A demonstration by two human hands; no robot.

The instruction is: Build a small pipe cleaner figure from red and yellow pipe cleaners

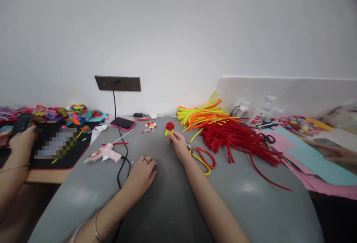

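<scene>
A small red and yellow-green pipe-cleaner figure (169, 127) is pinched between the thumb and fingers of my right hand (178, 144), a little above the table. Resting on the grey table (164, 205), my left hand (142, 172) holds nothing, its fingers loosely spread. Left of it lie a pink glue gun (107, 153) and its black cord (120, 170). Pliers with red and yellow handles (205, 159) are just right of my right wrist. Beyond my hands is a cluster of red, white and yellow bits (150, 126).
Red pipe cleaners (237, 135) pile at the right, with yellow and orange ones (205, 112) behind. A phone (122, 123) lies near the wall socket (118, 83). Plastic bottles (259, 112) stand back right. Other people's hands (23, 140) show at both sides, some holding phones.
</scene>
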